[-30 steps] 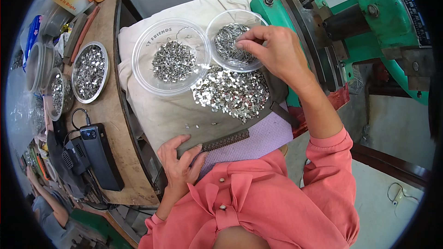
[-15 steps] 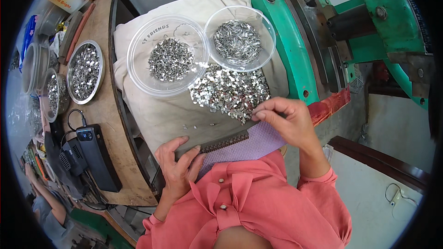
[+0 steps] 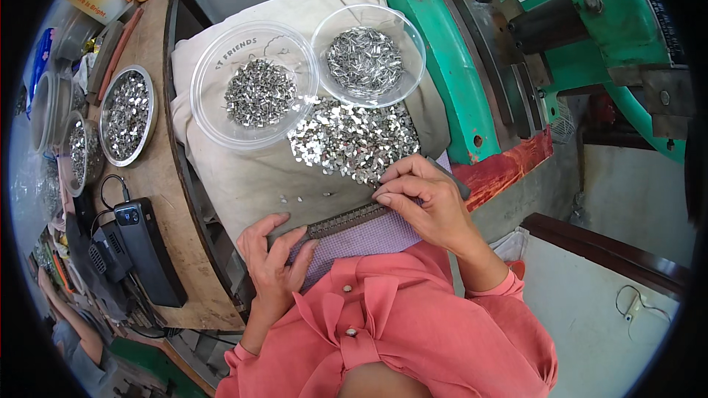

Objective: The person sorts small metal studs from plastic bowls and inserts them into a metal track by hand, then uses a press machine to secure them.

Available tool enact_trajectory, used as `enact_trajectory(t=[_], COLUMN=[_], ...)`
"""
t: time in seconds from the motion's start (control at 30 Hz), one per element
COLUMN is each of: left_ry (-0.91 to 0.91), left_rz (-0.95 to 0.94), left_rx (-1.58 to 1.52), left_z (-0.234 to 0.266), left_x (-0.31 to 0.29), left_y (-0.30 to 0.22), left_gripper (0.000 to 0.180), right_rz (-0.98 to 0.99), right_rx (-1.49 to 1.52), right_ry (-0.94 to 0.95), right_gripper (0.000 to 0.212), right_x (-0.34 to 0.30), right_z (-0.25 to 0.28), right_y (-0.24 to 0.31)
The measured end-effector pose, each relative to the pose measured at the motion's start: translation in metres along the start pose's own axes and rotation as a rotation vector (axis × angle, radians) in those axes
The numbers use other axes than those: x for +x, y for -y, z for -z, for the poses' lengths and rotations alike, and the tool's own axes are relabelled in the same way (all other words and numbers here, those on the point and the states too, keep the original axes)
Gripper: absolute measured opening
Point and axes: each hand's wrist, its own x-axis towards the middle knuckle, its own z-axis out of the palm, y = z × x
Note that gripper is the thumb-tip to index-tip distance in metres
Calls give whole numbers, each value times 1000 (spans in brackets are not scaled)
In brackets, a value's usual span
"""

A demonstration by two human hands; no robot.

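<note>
Dark slotted strip [image 3: 346, 221] lies slantwise near the lap, along the near edge of a grey-brown cloth [image 3: 243, 169]; its right part sits higher in view than its left. Purple textured cloth [image 3: 361, 239] shows on its near side.

Left hand [image 3: 273, 258]: fingers spread, at the strip's left end. Forefinger tip reaches onto the cloth on the far side; the other fingertips sit at the near side. Cannot tell how firmly they press.

Right hand [image 3: 428, 203]: thumb and forefinger tips brought together, just beside the strip's right part and close to the near edge of a heap of shiny metal flakes [image 3: 358, 140]. Anything pinched there is too small to make out; contact with the strip unclear.

A few loose flakes [image 3: 300, 198] on the cloth, between heap and left hand. Beyond the heap, two clear round containers side by side: left container [image 3: 209, 92] with short metal bits, right container [image 3: 411, 59] with slender metal pins. Green machine [image 3: 442, 66] to the right. Metal dish [image 3: 154, 107] of flakes on the wooden bench [image 3: 166, 177], left.
</note>
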Motion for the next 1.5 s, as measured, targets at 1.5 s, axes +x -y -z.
enact_trajectory(t=[1.5], left_ry=[11], left_rz=[-8], left_rx=[-72], left_z=[4], left_x=[4], left_y=[-1], left_gripper=[27], right_rz=[409], right_rx=[-425], right_ry=[40], right_gripper=[19], right_x=[5], right_z=[-15], right_y=[35])
